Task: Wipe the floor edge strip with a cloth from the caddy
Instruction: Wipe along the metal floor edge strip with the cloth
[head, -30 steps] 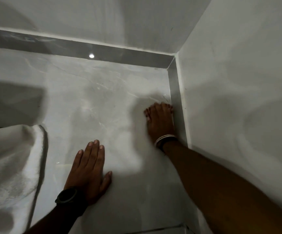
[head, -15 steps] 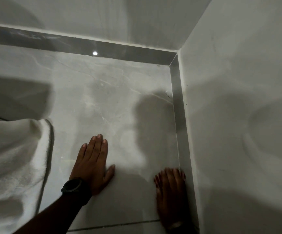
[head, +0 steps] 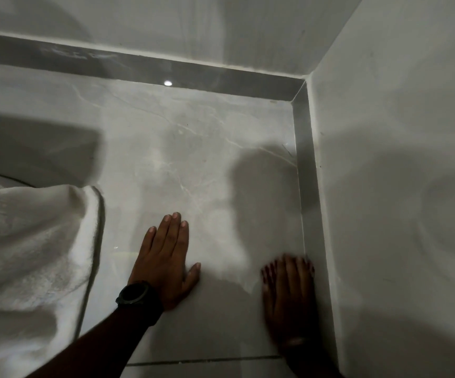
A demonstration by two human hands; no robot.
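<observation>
A dark glossy floor edge strip point(head: 306, 186) runs along the foot of the right wall and meets a second strip point(head: 139, 66) under the back wall at the corner. My right hand point(head: 289, 298) lies flat on the floor tile with its fingers against the right strip; it is blurred and wears a bracelet at the wrist. No cloth shows under or around it. My left hand point(head: 166, 266) is spread flat on the grey marble floor point(head: 193, 165) to its left, with a black watch point(head: 133, 293) on the wrist. The caddy is not in view.
A white towel-like fabric point(head: 30, 255) hangs over the floor at the left. The right wall point(head: 398, 186) and the back wall point(head: 193, 25) close off the corner. A grout line point(head: 207, 360) crosses the floor near the bottom edge.
My right hand has slid along the right strip from near the corner back toward me. My left hand has stayed planted on the floor.
</observation>
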